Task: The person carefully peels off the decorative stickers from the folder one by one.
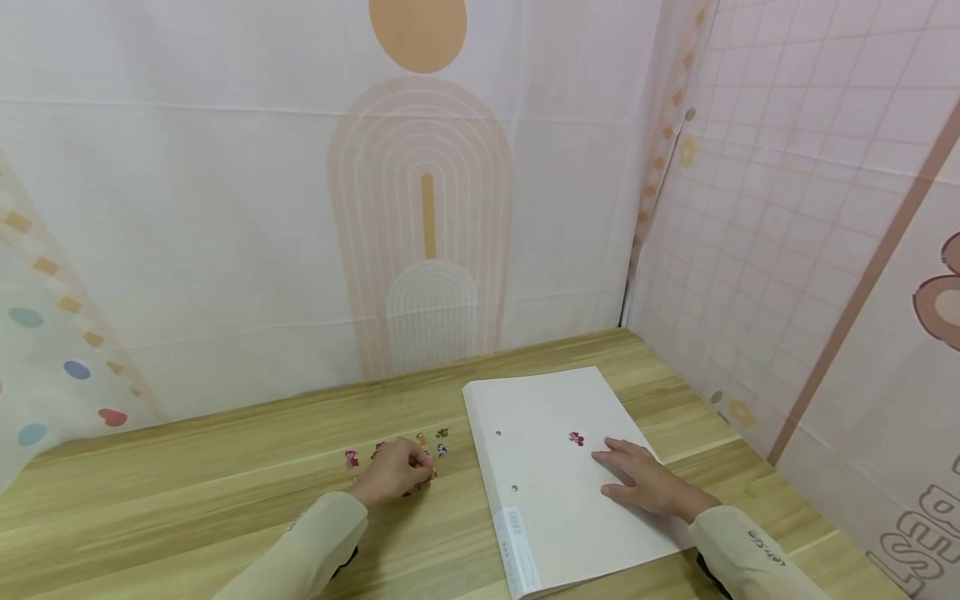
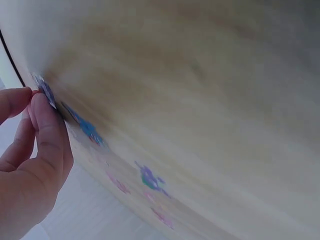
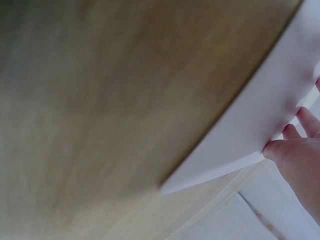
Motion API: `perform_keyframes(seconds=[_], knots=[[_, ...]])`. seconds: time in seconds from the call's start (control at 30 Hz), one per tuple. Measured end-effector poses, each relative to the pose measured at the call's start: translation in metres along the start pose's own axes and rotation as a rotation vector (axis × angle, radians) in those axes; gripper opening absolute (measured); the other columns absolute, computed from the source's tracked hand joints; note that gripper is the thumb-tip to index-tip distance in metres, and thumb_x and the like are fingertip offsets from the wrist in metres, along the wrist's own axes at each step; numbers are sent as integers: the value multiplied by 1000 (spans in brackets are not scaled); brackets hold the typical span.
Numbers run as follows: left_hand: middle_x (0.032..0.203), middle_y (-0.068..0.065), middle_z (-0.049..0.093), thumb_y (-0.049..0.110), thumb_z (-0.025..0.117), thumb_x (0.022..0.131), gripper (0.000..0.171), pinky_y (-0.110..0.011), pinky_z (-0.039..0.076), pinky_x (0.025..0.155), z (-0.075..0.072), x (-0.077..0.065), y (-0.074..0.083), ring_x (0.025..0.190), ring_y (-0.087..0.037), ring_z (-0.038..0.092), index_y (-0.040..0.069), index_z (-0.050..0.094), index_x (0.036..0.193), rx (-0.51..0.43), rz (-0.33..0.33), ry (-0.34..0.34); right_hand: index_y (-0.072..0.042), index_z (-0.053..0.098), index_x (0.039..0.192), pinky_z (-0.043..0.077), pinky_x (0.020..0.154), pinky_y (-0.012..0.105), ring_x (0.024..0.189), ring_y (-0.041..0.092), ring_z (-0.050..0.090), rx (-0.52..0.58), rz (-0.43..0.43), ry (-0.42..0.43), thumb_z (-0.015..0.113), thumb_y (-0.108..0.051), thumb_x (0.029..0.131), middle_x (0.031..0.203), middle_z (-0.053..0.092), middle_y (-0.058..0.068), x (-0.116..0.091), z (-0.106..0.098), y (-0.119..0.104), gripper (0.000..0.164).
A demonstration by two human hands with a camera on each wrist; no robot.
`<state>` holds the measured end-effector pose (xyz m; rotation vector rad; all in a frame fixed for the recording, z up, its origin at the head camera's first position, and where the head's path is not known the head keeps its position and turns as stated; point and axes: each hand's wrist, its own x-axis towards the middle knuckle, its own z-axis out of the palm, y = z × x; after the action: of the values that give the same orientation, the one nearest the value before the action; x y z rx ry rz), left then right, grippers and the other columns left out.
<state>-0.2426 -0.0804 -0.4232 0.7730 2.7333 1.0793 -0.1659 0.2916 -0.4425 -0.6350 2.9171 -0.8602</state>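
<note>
In the head view my left hand (image 1: 393,472) is low over a group of small cartoon stickers on the wooden table. Its thumb and forefinger pinch a dark-and-white sticker (image 2: 46,91), seen in the left wrist view; its far part is hidden by the fingers. Close by lie a blue sticker (image 2: 85,126), a purple-green sticker (image 2: 151,179) and a pink sticker (image 1: 352,458). My right hand (image 1: 648,483) rests with spread fingers on a white binder (image 1: 555,517). Left of those fingertips, a magenta sticker (image 1: 576,438) lies on the binder's cover.
A barcode label (image 1: 517,542) is at the binder's lower left, below two metal rivets (image 1: 513,488). The wooden table (image 1: 187,483) meets a patterned cloth backdrop (image 1: 247,250) behind and another on the right.
</note>
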Motion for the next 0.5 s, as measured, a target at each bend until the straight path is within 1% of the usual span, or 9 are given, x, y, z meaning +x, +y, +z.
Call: perform_keyframes(seconds=[0.07, 0.1, 0.23, 0.3, 0.33, 0.47, 0.5], knots=[[64, 1, 56, 0, 60, 78, 12, -24, 39, 48, -2, -1, -3, 51, -8, 44, 5, 62, 68, 0, -3, -6, 4, 47, 122, 20, 92, 60, 119, 48, 26, -8, -4, -1, 57, -26, 85, 130, 33, 31, 0, 0, 0, 49], [64, 2, 55, 1, 60, 78, 13, -23, 38, 46, -4, -1, -5, 50, -7, 43, 7, 61, 67, 8, 28, -5, 4, 47, 122, 20, 92, 60, 119, 49, 26, -9, -7, 2, 58, -26, 85, 130, 33, 31, 0, 0, 0, 49], [63, 3, 53, 4, 59, 79, 14, -24, 39, 48, -9, 1, -7, 51, -7, 43, 8, 60, 66, 13, 12, -5, 4, 48, 121, 21, 91, 61, 117, 50, 27, -23, -27, 16, 58, -26, 85, 128, 34, 32, 0, 0, 0, 48], [63, 2, 53, 4, 59, 79, 13, -24, 39, 49, -11, 3, -3, 51, -8, 43, 7, 59, 67, 10, -7, 2, 4, 48, 121, 21, 90, 62, 117, 50, 28, -27, -34, 24, 59, -26, 84, 128, 34, 32, 0, 0, 0, 48], [64, 1, 54, 4, 59, 79, 12, -25, 40, 50, -11, 5, 1, 53, -9, 44, 6, 59, 68, 4, -47, 3, 4, 48, 121, 21, 90, 62, 117, 50, 28, -30, -37, 24, 59, -26, 84, 128, 35, 32, 0, 0, 0, 48], [68, 0, 55, 5, 59, 81, 7, -25, 41, 52, -9, 11, 17, 58, -10, 46, 3, 61, 74, -29, -78, 4, 4, 48, 121, 20, 91, 61, 118, 49, 26, -23, -20, 13, 58, -25, 85, 129, 34, 32, 0, 1, 2, 48], [69, 0, 55, 5, 59, 81, 6, -24, 41, 52, -8, 13, 21, 59, -10, 46, 4, 61, 75, -29, -71, 9, 4, 48, 122, 20, 92, 61, 118, 49, 26, -21, -16, 10, 58, -26, 85, 129, 33, 32, 1, 1, 2, 49]])
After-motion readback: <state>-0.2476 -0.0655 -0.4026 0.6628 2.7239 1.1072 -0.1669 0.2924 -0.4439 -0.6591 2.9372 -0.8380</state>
